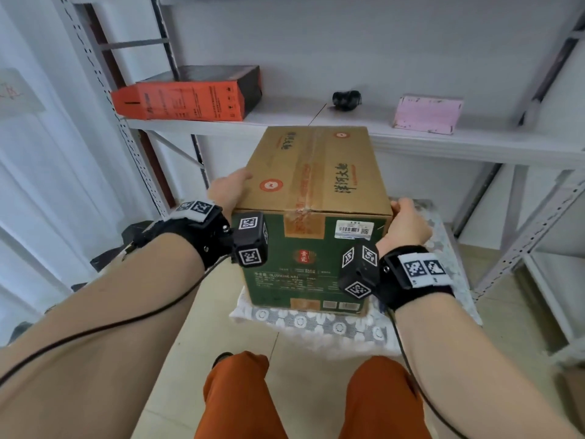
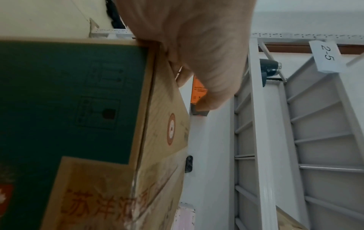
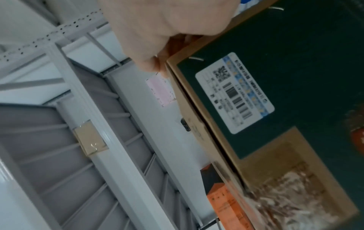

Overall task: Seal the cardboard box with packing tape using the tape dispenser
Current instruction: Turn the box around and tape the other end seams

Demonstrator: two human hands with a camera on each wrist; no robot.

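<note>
A cardboard box [image 1: 311, 172] with a brown top and green printed sides stands on a lace-covered cushion [image 1: 316, 327]. Its top flaps lie closed, with old tape along the centre seam. My left hand [image 1: 226, 188] grips the box's upper left edge, thumb on the top and fingers hidden down the side. My right hand [image 1: 408, 220] curls round the near right top corner. The left wrist view shows the left hand [image 2: 197, 46] against the box [image 2: 69, 93]. The right wrist view has the right hand [image 3: 167, 20] at the box's [image 3: 275, 46] edge. A small black object [image 1: 346, 100] lies on the shelf behind; its kind is unclear.
Behind the box a white metal shelf [image 1: 443, 144] carries an orange and black carton [image 1: 190, 96] at left and a pink box [image 1: 427, 114] at right. Perforated rack uprights [image 1: 519, 236] stand on both sides. My knees in orange trousers [image 1: 237, 397] are below.
</note>
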